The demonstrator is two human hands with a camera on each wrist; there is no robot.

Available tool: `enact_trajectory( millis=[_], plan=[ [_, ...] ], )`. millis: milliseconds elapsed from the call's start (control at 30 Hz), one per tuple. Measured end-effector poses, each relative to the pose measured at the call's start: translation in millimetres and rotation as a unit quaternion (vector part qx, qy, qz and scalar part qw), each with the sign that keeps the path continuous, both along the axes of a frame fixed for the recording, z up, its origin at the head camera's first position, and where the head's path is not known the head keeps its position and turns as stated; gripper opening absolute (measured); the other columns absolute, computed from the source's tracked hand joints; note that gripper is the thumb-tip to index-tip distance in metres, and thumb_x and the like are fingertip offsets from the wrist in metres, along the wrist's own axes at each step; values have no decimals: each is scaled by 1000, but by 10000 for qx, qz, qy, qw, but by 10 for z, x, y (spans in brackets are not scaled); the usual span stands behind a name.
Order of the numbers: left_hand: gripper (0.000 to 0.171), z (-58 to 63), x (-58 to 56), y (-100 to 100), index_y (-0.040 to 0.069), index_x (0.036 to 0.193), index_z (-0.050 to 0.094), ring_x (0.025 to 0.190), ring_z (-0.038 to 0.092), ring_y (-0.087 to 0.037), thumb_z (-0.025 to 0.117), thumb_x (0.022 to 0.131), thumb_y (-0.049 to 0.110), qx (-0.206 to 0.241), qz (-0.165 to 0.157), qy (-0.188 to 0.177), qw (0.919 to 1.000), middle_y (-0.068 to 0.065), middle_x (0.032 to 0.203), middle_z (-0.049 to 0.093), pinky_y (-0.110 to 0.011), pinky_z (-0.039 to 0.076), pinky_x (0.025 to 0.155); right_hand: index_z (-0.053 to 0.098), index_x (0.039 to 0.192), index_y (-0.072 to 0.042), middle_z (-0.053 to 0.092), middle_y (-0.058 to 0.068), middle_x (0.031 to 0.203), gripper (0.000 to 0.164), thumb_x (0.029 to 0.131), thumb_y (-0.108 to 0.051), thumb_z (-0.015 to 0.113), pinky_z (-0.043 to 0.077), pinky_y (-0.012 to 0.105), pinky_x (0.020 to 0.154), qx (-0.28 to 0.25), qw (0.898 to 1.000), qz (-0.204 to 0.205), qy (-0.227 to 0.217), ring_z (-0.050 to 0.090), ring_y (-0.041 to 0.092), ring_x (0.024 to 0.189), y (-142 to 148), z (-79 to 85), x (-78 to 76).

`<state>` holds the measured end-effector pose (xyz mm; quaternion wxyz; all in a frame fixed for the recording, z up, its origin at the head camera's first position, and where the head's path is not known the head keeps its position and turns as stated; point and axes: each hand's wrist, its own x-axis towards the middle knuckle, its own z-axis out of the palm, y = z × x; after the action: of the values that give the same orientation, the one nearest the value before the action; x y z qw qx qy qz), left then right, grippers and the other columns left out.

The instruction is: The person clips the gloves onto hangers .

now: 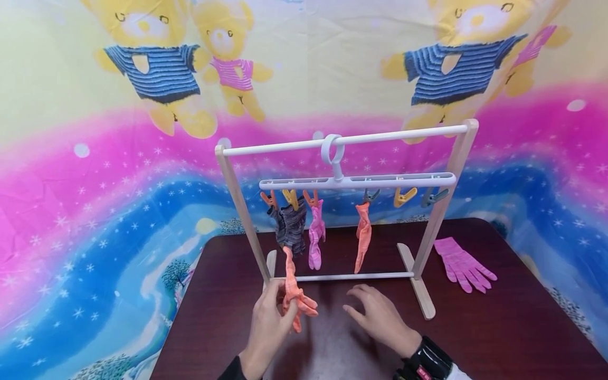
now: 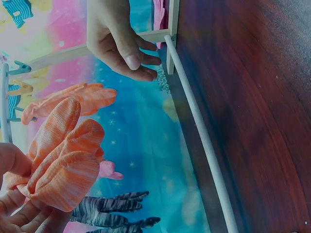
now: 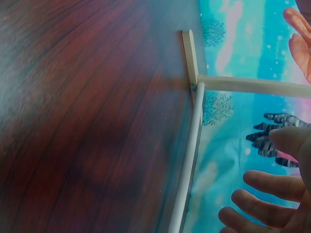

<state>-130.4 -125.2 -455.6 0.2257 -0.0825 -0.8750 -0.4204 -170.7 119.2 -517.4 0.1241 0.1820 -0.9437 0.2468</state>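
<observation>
My left hand [image 1: 271, 319] pinches an orange glove [image 1: 293, 290] in front of the rack's left side; its fingers fan out in the left wrist view. My right hand [image 1: 380, 319] hovers over the table, fingers loosely bent and holding nothing. Behind them a white clip hanger [image 1: 304, 184] hangs by its ring from the rack's top bar. Clipped to it are a dark grey striped glove [image 1: 291, 224], a pink glove [image 1: 315, 237] and another orange glove [image 1: 363, 237]. The yellow clothespin [image 1: 405, 197] and the blue-grey clothespin [image 1: 434, 197] at the right hold nothing.
The wooden rack [image 1: 429, 232] stands on the dark red table [image 1: 199, 327], with a white lower bar [image 1: 351, 276] near the tabletop. To the right of its foot lies a pink glove [image 1: 463, 264]. A printed cloth backdrop [image 1: 304, 68] hangs behind the table.
</observation>
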Motion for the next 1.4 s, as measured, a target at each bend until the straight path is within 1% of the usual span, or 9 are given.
enact_trajectory(
  millis=[133, 267, 400, 467, 667, 900, 1133, 1233, 1400],
  plan=[
    [29, -18, 12, 39, 17, 104, 63, 72, 52, -2, 82, 82, 11, -110, -41, -18, 9999, 7, 87, 60, -18, 44, 59, 75, 105, -11, 71, 2, 106, 24, 87, -27, 78, 56, 40, 84, -16, 9998, -92, -168, 68, 19, 101, 63, 18, -11],
    [28, -25, 22, 78, 17, 102, 63, 75, 54, -3, 82, 82, 11, -132, -123, 23, 9998, 8, 87, 60, -18, 44, 62, 75, 105, -12, 71, 2, 106, 20, 90, -23, 76, 56, 40, 84, -54, 9996, -157, -235, 68, 18, 101, 111, 41, -35],
    [28, -15, 26, 115, 17, 102, 64, 74, 54, -2, 82, 82, 10, -62, -175, 64, 9998, 9, 86, 61, -17, 43, 61, 75, 106, -11, 71, 2, 107, 18, 92, -22, 73, 56, 41, 83, -131, 9994, -193, -255, 68, 18, 102, 153, 66, -68],
    [28, -6, 30, 134, 18, 102, 64, 73, 53, -1, 82, 82, 10, -14, -195, 5, 9998, 9, 85, 60, -17, 43, 60, 75, 106, -11, 71, 2, 107, 18, 92, -22, 73, 56, 41, 82, -149, 9994, -221, -240, 69, 19, 101, 180, 81, -82],
    [26, 24, 47, 199, 16, 104, 63, 76, 55, -2, 80, 84, 9, 96, -349, -228, 9991, 7, 88, 60, -20, 47, 60, 74, 107, -8, 72, 6, 107, 21, 91, -22, 74, 56, 44, 83, -233, 9993, -282, -67, 70, 23, 102, 280, 147, -128],
    [27, 57, 55, 273, 15, 104, 62, 78, 60, -5, 79, 84, 8, 58, -540, -116, 9985, 6, 90, 62, -23, 51, 63, 73, 112, -6, 71, 11, 113, 27, 92, -23, 73, 57, 48, 82, -396, 9983, -420, 62, 70, 28, 105, 423, 271, -193],
    [24, 63, 48, 362, 13, 103, 60, 74, 55, -3, 77, 86, 8, 61, -796, -151, 9967, 5, 89, 60, -17, 46, 60, 73, 113, -5, 72, 13, 112, 26, 92, -20, 73, 57, 49, 84, -576, 9968, -419, 351, 70, 29, 104, 540, 382, -225],
    [25, 85, 49, 406, 13, 104, 61, 74, 54, -3, 77, 86, 9, 77, -890, -178, 9958, 5, 90, 60, -17, 45, 60, 72, 114, -6, 72, 13, 114, 27, 92, -21, 72, 56, 51, 85, -561, 9964, -514, 364, 70, 30, 106, 563, 434, -226],
    [26, 131, 47, 475, 13, 107, 61, 76, 53, -2, 77, 87, 10, 116, -1067, -90, 9942, 4, 92, 61, -17, 47, 62, 71, 117, -6, 71, 15, 117, 29, 93, -23, 72, 56, 53, 87, -636, 9957, -558, 373, 69, 33, 110, 597, 532, -222]
  ],
)
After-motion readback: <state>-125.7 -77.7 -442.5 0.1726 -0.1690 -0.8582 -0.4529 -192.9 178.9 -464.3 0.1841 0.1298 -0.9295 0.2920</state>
